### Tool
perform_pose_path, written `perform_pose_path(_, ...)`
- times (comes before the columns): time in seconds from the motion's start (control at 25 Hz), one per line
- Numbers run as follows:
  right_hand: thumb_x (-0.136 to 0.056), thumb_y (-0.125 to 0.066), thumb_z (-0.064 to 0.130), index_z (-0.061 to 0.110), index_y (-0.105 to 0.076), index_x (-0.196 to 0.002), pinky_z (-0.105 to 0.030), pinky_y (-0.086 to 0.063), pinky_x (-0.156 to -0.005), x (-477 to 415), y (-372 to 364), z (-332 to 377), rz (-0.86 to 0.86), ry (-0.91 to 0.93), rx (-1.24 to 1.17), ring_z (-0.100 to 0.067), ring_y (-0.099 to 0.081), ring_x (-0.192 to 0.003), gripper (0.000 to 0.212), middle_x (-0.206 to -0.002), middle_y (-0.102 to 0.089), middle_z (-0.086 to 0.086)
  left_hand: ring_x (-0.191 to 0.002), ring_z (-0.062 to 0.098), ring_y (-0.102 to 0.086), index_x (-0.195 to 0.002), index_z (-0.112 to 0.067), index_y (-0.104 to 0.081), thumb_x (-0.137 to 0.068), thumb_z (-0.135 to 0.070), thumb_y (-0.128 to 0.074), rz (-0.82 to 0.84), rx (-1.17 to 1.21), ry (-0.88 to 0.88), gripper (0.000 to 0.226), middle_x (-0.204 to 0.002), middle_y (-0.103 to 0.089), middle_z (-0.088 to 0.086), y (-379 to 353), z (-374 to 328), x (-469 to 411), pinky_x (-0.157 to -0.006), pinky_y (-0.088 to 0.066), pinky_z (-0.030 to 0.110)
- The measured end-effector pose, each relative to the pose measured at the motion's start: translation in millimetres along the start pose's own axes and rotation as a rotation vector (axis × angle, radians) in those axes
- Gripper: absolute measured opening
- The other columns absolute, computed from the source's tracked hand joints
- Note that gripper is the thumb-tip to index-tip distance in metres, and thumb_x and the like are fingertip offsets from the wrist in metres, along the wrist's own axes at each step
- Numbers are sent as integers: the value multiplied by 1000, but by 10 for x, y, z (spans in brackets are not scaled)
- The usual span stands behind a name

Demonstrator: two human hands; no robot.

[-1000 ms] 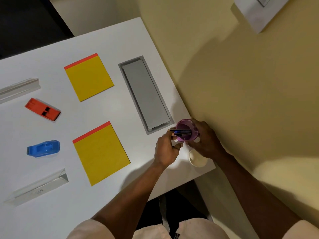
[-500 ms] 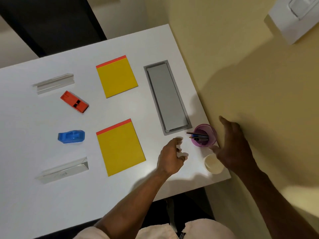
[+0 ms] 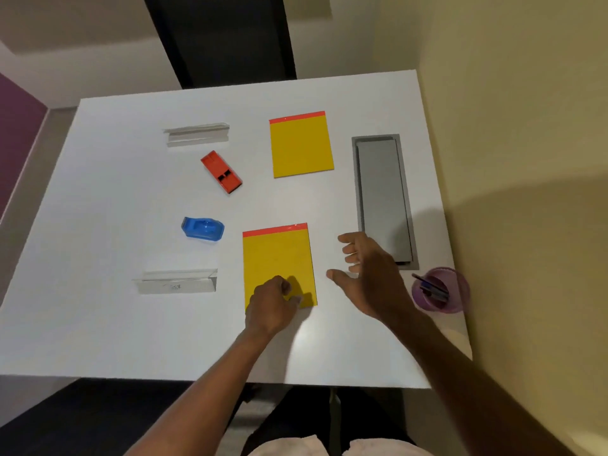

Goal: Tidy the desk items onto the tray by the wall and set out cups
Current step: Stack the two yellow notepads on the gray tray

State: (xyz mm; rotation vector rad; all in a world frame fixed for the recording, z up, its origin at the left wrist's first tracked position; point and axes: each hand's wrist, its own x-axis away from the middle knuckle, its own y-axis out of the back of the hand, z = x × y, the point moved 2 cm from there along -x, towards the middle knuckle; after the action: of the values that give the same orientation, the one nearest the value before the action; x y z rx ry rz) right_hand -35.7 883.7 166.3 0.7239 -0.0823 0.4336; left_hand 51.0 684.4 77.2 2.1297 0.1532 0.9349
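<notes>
My left hand (image 3: 273, 307) lies on the lower edge of the near yellow notepad (image 3: 278, 255), with its fingers curled on top and its thumb at the pad's bottom edge. My right hand (image 3: 365, 274) hovers open with spread fingers, between that pad and the grey tray (image 3: 381, 192) by the wall. A purple cup (image 3: 442, 291) with pens in it stands at the table's right edge, just right of my right forearm. A second yellow notepad (image 3: 301, 146) lies farther back. No white cup shows in this view.
An orange stapler (image 3: 222, 172) and a blue tape dispenser (image 3: 202, 228) lie left of the pads. Two clear acrylic stands (image 3: 197, 134) (image 3: 177, 281) sit farther left. The yellow wall (image 3: 526, 159) runs along the table's right side. A dark chair (image 3: 223, 37) stands beyond the far edge.
Both hands have let go of the purple cup and moved left. My left hand has come down on the near yellow notepad. My right hand has opened beside it.
</notes>
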Motion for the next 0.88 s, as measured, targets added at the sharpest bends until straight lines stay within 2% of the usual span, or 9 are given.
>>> perform_pose_path(0.08,-83,-88,33,16,-54,-141,-38,-62,-92,-147,-380,-2,99,-7,40,-22,-70,-108,69,-131,-67,-10,-107,33,-70,-114,-13,-69,-95,-37,-78,-24,6,22,32,-118,-76,8,180,159,-152,-91,-57,42)
perform_pose_path(0.2,-84,-86,34,16,-54,-140,-36,-60,-92,-331,-817,-97,179,-94,98,-24,-70,-109,67,-131,-67,-10,-120,38,-67,-129,-7,-65,-97,-35,-76,-51,0,52,44,-130,-70,15,358,328,-368,-96,-55,45)
perform_pose_path(0.48,-84,-84,39,16,-52,-143,-43,-57,-98,-648,-1302,-294,87,-336,97,-27,-67,-115,71,-133,-65,-10,-131,41,-56,-135,0,-53,-96,-35,-77,-62,45,88,58,-138,-55,22,424,565,-598,-106,-52,53)
perform_pose_path(0.64,-82,-87,36,12,-57,-141,-41,-55,-99,-732,-1406,-381,42,-486,-26,-28,-69,-115,71,-121,-73,-8,-131,42,-56,-139,4,-50,-93,-39,-81,-94,122,109,70,-141,-54,24,406,577,-690,-108,-51,50)
perform_pose_path(0.72,-81,-88,34,10,-59,-140,-46,-56,-102,-758,-1438,-407,30,-535,-94,-28,-69,-113,70,-117,-73,-8,-134,42,-55,-144,3,-48,-90,-41,-84,-103,193,152,79,-145,-53,24,400,591,-746,-111,-50,51)
perform_pose_path(0.8,-80,-90,33,11,-59,-139,-48,-56,-102,-781,-1444,-426,27,-579,-161,-30,-68,-116,70,-125,-70,-10,-138,42,-52,-149,3,-45,-87,-46,-86,-98,240,215,89,-149,-50,23,395,600,-803,-114,-49,52)
perform_pose_path(0.88,-79,-91,33,12,-60,-136,-44,-56,-98,-807,-1428,-435,28,-611,-210,-30,-66,-117,68,-133,-66,-10,-140,42,-52,-150,2,-46,-85,-50,-87,-72,242,248,93,-150,-51,23,379,622,-865,-116,-49,53)
